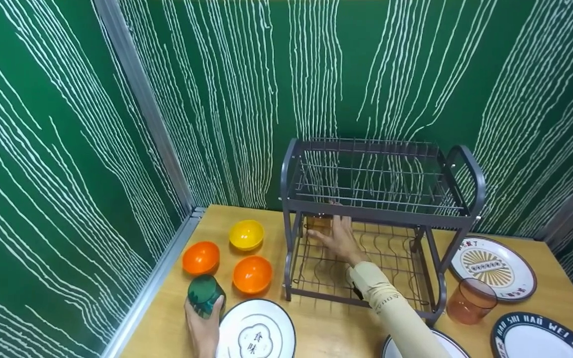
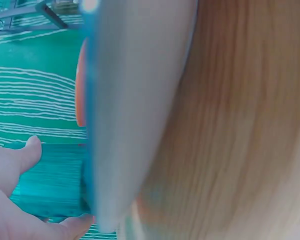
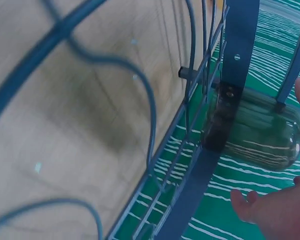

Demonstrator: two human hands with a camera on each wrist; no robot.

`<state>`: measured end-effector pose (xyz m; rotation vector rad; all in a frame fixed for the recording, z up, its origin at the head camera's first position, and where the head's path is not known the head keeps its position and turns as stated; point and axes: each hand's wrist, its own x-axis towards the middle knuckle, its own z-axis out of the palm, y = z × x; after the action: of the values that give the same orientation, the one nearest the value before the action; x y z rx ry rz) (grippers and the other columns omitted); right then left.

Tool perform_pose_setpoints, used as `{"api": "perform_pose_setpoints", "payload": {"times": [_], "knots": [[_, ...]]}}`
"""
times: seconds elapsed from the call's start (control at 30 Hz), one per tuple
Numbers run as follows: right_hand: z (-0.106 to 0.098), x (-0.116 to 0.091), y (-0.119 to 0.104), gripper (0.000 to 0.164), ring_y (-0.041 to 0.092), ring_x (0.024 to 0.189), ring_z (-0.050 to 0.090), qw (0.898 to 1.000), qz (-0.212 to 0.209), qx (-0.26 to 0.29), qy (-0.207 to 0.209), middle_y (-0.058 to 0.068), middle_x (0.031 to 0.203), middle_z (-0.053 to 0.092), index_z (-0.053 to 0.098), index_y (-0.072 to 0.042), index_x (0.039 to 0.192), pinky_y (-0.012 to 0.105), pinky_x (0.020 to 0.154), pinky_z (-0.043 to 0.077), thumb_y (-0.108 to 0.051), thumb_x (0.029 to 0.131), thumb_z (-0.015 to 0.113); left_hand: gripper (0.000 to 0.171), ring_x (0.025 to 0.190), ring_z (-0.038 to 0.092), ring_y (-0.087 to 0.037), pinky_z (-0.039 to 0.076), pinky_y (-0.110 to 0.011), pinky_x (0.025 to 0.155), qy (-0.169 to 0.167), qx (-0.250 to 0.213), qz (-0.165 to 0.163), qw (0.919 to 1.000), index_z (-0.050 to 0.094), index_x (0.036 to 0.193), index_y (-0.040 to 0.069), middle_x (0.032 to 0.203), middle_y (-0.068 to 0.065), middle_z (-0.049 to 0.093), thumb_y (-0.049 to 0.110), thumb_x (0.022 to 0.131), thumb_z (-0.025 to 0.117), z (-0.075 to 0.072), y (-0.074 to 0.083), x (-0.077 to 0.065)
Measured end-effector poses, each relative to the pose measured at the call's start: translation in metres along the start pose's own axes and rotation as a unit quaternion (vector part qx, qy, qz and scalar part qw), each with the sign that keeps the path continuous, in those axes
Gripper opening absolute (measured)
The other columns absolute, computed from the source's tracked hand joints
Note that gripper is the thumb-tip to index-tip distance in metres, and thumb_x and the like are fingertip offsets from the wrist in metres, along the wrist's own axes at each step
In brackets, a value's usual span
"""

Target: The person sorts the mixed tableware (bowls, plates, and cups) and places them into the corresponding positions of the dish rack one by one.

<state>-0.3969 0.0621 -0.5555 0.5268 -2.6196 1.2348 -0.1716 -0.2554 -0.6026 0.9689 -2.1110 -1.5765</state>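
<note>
My left hand point(image 1: 204, 328) grips a green ribbed cup point(image 1: 206, 292) near the table's left side, beside a white plate point(image 1: 234, 330). In the left wrist view, thumb and fingers lie on opposite sides of the green cup point(image 2: 52, 180). My right hand point(image 1: 338, 238) reaches into the lower tier of a dark two-tier dish rack point(image 1: 376, 211). By it, at the tier's back left, is a clear brownish glass point(image 1: 319, 223). The right wrist view has this glass point(image 3: 260, 130) between the spread thumb and fingers point(image 3: 247, 205), with a gap at the fingers.
Two orange bowls point(image 1: 201, 258) and a yellow bowl point(image 1: 246, 234) stand left of the rack. To its right are a patterned plate point(image 1: 490, 268), an orange-pink glass point(image 1: 471, 301) and a dark-rimmed plate point(image 1: 540, 340). Another plate point(image 1: 453, 345) lies partly under my right forearm.
</note>
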Motion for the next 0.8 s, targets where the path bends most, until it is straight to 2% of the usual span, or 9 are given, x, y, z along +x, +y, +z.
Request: {"api": "perform_pose_setpoints", "payload": {"times": [0.1, 0.2, 0.37, 0.53, 0.8], "knots": [[-0.008, -0.005, -0.004, 0.105, 0.036, 0.142, -0.003, 1.000, 0.006, 0.006, -0.015, 0.018, 0.157, -0.006, -0.001, -0.018, 0.153, 0.058, 0.110, 0.016, -0.052, 0.082, 0.067, 0.110, 0.137, 0.025, -0.041, 0.020, -0.054, 0.111, 0.015, 0.003, 0.008, 0.9999, 0.014, 0.150, 0.006, 0.150, -0.024, 0.025, 0.059, 0.073, 0.072, 0.000, 0.005, -0.007], [-0.015, -0.007, -0.009, 0.102, 0.037, 0.142, -0.002, 1.000, 0.002, 0.016, -0.023, 0.018, 0.157, -0.003, 0.000, -0.016, 0.153, 0.061, 0.109, 0.017, -0.048, 0.083, 0.068, 0.112, 0.137, 0.025, -0.040, 0.019, -0.054, 0.111, 0.016, 0.007, -0.002, 0.9998, 0.014, 0.150, 0.007, 0.150, -0.023, 0.025, 0.061, 0.071, 0.073, 0.001, 0.011, -0.014], [-0.024, -0.006, -0.016, 0.096, 0.037, 0.142, 0.005, 0.999, -0.037, 0.024, 0.001, 0.014, 0.156, 0.005, 0.010, -0.010, 0.152, 0.059, 0.109, 0.020, -0.043, 0.084, 0.069, 0.114, 0.137, 0.025, -0.039, 0.021, -0.054, 0.110, 0.009, 0.012, -0.015, 0.9998, 0.015, 0.151, 0.010, 0.151, -0.021, 0.026, 0.065, 0.068, 0.071, 0.006, 0.021, -0.025], [-0.029, -0.009, -0.018, 0.093, 0.037, 0.141, 0.006, 0.998, -0.057, 0.034, 0.011, 0.014, 0.155, 0.006, 0.015, -0.008, 0.151, 0.060, 0.108, 0.019, -0.045, 0.084, 0.068, 0.111, 0.134, 0.033, -0.039, 0.029, -0.053, 0.107, 0.014, 0.005, 0.004, 0.9999, 0.022, 0.149, 0.011, 0.148, -0.020, 0.033, 0.063, 0.066, 0.075, 0.014, 0.026, -0.037], [-0.039, -0.023, -0.024, 0.088, 0.033, 0.142, 0.007, 0.998, -0.052, 0.039, 0.013, 0.012, 0.156, 0.007, 0.017, -0.019, 0.151, 0.058, 0.110, 0.019, -0.046, 0.084, 0.067, 0.105, 0.131, 0.038, -0.037, 0.036, -0.052, 0.103, 0.010, -0.008, 0.041, 0.9991, 0.030, 0.145, 0.011, 0.145, -0.019, 0.038, 0.060, 0.065, 0.077, 0.026, 0.037, -0.059]]}}
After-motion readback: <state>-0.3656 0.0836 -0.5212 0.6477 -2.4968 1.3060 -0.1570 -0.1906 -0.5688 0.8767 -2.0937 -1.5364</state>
